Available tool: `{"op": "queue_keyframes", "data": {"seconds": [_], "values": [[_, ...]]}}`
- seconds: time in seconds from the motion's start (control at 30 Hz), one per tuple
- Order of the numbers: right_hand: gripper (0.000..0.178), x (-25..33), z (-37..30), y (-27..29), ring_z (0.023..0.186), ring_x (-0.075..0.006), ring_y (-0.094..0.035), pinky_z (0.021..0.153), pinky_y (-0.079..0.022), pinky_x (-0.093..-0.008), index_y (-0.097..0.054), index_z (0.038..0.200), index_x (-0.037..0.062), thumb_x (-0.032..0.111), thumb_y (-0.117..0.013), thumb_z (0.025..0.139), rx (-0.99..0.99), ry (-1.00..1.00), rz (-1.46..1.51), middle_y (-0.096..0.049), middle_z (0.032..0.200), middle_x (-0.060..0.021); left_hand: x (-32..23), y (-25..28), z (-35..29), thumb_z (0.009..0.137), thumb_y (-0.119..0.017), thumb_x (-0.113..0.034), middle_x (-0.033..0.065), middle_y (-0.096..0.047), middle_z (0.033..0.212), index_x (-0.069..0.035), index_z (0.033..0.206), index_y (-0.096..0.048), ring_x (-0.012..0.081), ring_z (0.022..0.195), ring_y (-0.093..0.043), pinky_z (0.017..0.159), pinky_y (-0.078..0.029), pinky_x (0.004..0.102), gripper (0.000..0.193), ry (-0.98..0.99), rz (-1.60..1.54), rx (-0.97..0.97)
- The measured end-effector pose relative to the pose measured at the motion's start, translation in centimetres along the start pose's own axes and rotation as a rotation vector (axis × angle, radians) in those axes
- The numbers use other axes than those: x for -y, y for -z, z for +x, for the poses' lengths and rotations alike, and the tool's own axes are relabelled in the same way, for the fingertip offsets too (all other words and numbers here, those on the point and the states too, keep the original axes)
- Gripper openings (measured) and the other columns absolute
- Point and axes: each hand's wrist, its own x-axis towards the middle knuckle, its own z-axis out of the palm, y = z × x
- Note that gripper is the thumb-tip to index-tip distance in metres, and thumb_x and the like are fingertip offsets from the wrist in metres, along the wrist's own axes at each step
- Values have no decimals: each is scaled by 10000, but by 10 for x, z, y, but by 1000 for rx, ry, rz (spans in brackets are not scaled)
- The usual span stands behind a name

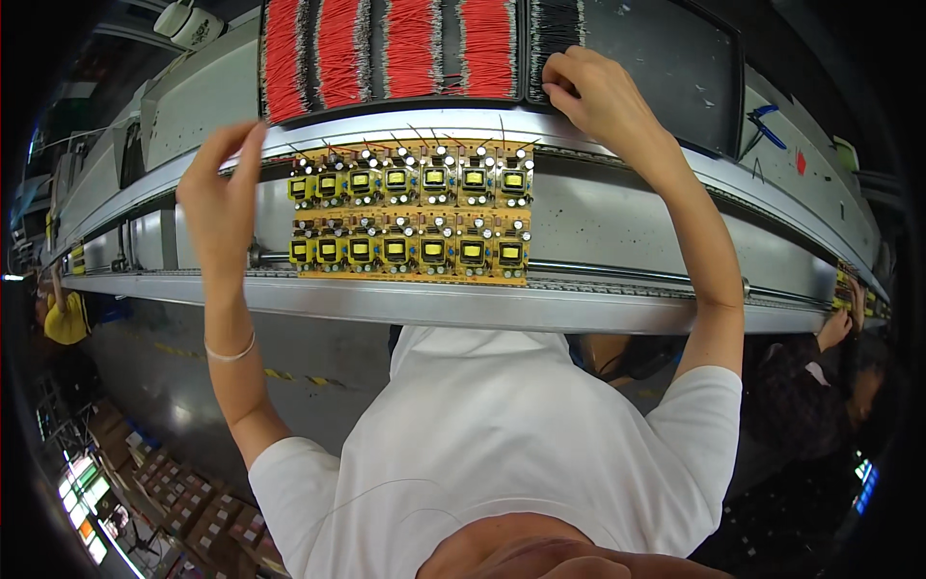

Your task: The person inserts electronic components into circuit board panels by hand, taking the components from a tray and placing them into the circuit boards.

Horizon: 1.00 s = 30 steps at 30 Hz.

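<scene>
Right hand (pixel 593 92) curls at black wires (pixel 557 27), grip unclear; circuit-board panel (pixel 410 211) lies left-to-right between it and the half-open, empty-looking left hand (pixel 217 179).

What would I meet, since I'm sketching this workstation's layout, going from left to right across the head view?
A co-worker's yellow shirt → the person's bare left hand → yellow-brown rectangular circuit boards → the person's bare right hand → a blue-handled hand tool → a co-worker's bare hand.
</scene>
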Motion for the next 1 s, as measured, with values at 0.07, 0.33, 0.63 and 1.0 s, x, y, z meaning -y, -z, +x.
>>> {"op": "queue_keyframes", "data": {"seconds": [0.07, 0.33, 0.63, 1.0], "values": [[73, 2, 0, 5, 682, -219, -568, 666, -494, -341, -663, 904, -14, 47, -649, 866, 17, -64, 17, -622, 810, -80, -22, -28, 15, 860, -738, -68, 32, -734, 924, -19, 991, -741, 147, 816, -657, 762, -511, 255, 139, -276, -50, 17], [160, 30, -13, 26, 670, -134, -561, 638, -475, -261, -667, 1022, -8, 3, -645, 864, -77, -87, 257, -656, 830, -53, -83, -145, 39, 786, -705, -42, 42, -622, 873, -43, 868, -659, 207, 736, -563, 648, -508, 314, 95, -643, 478, 108], [227, 75, -71, 23, 693, -108, -602, 679, -505, -192, -654, 1095, -15, -58, -642, 872, 169, -407, 927, -692, 837, -58, -82, -159, 47, 784, -650, -57, 212, -591, 931, 35, 931, -636, 328, 820, -576, 643, -541, 383, 174, -614, 544, 328], [81, 73, -84, 0, 716, -129, -551, 634, -444, -232, -673, 893, -7, -47, -696, 826, 88, -87, 541, -659, 861, -36, -76, -136, 16, 781, -697, 22, 53, -641, 827, -29, 861, -628, 156, 666, -562, 546, -458, 296, 117, -640, -160, -61]]}}
